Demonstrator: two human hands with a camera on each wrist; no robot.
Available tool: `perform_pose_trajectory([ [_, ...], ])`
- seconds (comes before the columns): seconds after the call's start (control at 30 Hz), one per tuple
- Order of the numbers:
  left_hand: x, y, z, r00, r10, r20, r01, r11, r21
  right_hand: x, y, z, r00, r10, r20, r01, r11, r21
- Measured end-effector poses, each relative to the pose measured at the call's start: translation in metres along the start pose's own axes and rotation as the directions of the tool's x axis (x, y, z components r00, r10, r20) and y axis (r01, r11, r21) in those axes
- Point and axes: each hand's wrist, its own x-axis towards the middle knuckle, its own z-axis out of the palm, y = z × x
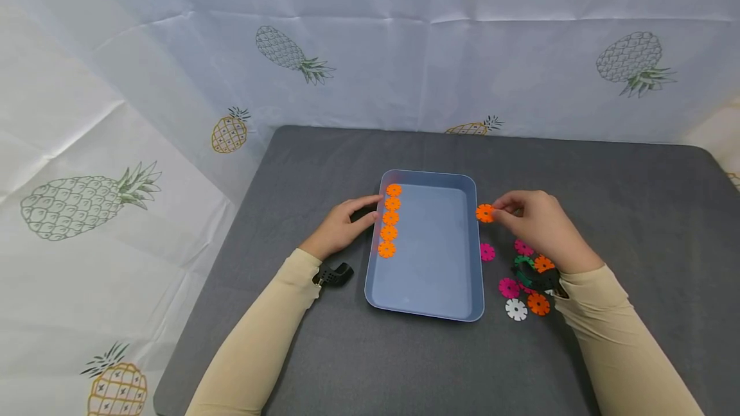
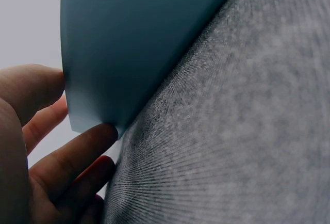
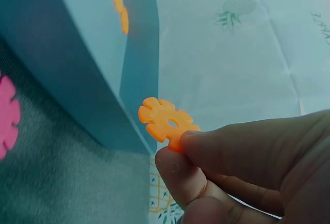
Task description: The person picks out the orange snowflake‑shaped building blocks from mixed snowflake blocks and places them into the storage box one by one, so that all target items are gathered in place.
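Observation:
My right hand (image 1: pixel 537 223) pinches an orange notched plastic disc (image 3: pixel 167 123) between thumb and fingertip, at the right rim of a shallow blue-grey tray (image 1: pixel 433 294). In the head view that disc overlaps the rim. Five evenly notched discs of the same orange, the middle one an orange disc (image 1: pixel 390 217), form a column along the tray's left side. My left hand (image 1: pixel 341 226) touches the tray's left rim with thumb and fingers extended. In the left wrist view, its thumb (image 2: pixel 38 87) meets the rim and another finger touches the outer wall.
Right of the tray lies a loose group of discs: a white disc (image 1: pixel 516 309), a pink disc (image 1: pixel 509 287), an orange disc (image 1: pixel 538 303) and others, partly under the right wrist's black strap (image 1: pixel 540 280). A pink disc (image 1: pixel 487 251) lies closer to the tray. Grey cloth (image 1: pixel 324 159) covers the table.

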Motion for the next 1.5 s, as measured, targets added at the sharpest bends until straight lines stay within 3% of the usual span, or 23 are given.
perform_pose_trajectory([
  [0.67,0.000,0.002,0.000,1.000,-0.009,-0.002,0.009,1.000,0.013,0.017,-0.041,0.025,0.996,-0.074,0.047,0.072,0.996,0.047],
  [1.07,0.000,0.001,0.000,1.000,-0.012,-0.005,0.012,1.000,0.001,0.025,-0.057,0.040,0.990,-0.091,0.111,0.088,0.995,0.039],
  [1.5,-0.001,0.000,0.000,1.000,-0.019,-0.002,0.019,1.000,-0.006,0.029,-0.070,0.053,0.981,-0.152,0.117,0.150,0.988,0.031],
])
